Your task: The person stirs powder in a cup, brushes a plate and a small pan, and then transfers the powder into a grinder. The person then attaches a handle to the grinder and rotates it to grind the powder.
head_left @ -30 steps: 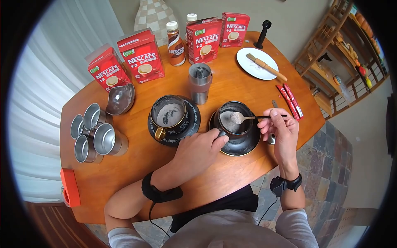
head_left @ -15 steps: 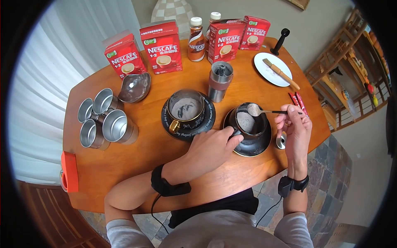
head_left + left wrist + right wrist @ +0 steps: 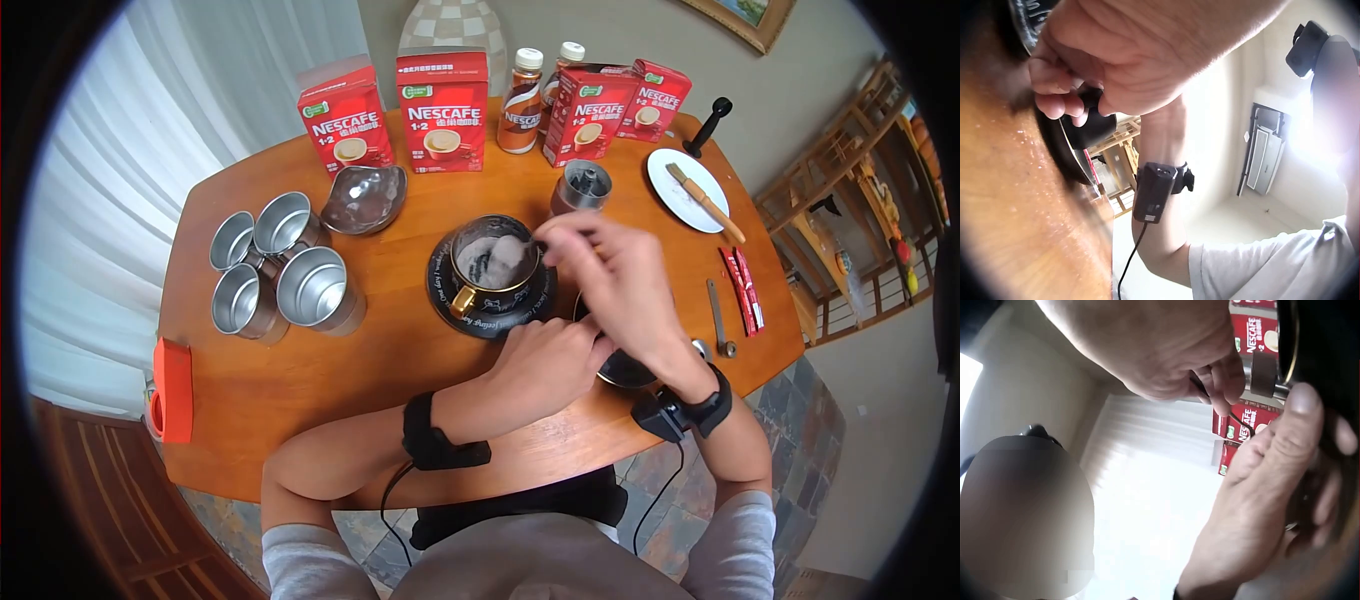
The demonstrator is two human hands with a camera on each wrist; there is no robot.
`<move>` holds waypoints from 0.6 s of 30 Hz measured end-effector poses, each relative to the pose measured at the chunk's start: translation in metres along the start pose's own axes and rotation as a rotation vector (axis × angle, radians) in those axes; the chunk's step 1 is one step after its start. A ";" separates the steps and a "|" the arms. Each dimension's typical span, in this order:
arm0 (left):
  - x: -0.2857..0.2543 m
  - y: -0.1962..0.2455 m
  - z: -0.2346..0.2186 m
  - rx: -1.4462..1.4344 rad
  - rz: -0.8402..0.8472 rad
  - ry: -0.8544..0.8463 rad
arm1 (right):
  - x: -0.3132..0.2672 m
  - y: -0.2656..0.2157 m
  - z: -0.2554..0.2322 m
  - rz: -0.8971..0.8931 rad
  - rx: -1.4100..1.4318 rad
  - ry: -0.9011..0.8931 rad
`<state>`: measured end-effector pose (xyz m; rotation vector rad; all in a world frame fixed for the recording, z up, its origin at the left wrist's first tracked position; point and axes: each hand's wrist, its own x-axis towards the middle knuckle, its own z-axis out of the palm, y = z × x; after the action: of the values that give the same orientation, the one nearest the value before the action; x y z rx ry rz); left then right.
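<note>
My right hand (image 3: pixel 622 285) pinches a thin dark-handled spoon (image 3: pixel 1200 385). Its bowl, heaped with pale greyish powder, is over the left black cup (image 3: pixel 463 302), overlapping its opening in the head view. That gold-handled cup contains similar powder and stands on a black saucer (image 3: pixel 438 285) with white lettering. Beneath the right forearm, my left hand (image 3: pixel 545 368) grips the handle of the second black cup (image 3: pixel 1092 129). This cup, on its own black saucer (image 3: pixel 627 372), is mostly hidden by the right hand in the head view.
Behind the cups stand a metal grinder (image 3: pixel 583 183), red Nescafe boxes (image 3: pixel 442 125) and bottles (image 3: pixel 520 110). Several metal cups (image 3: pixel 315 285) and a glossy bowl (image 3: pixel 365 198) are leftward. A brush (image 3: pixel 706 200) on a white plate (image 3: pixel 672 203), red sachets (image 3: pixel 742 290) and a measuring spoon (image 3: pixel 717 312) lie rightward.
My right hand has carried the loaded spoon leftward from the right cup to the left cup, crossing over my left hand. The left hand keeps its grip on the handle. The view has shifted.
</note>
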<state>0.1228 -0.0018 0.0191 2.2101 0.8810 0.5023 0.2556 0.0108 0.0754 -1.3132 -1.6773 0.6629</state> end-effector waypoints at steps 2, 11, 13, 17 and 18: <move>-0.001 -0.004 0.004 -0.006 0.058 0.039 | 0.006 0.010 0.010 -0.349 -0.276 -0.096; -0.001 -0.004 0.004 0.022 0.069 0.024 | -0.005 0.008 0.004 -0.559 -0.379 -0.019; -0.002 -0.003 0.002 -0.010 0.044 -0.004 | -0.008 0.012 0.003 -0.555 -0.386 -0.040; 0.002 0.003 -0.009 -0.036 -0.044 -0.129 | -0.010 0.003 -0.004 -0.505 -0.312 0.014; 0.002 0.004 -0.009 -0.032 -0.070 -0.149 | -0.010 0.004 -0.006 -0.474 -0.296 0.004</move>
<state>0.1205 0.0017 0.0286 2.1489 0.8611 0.3116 0.2632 0.0017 0.0720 -1.0454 -2.0421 0.1360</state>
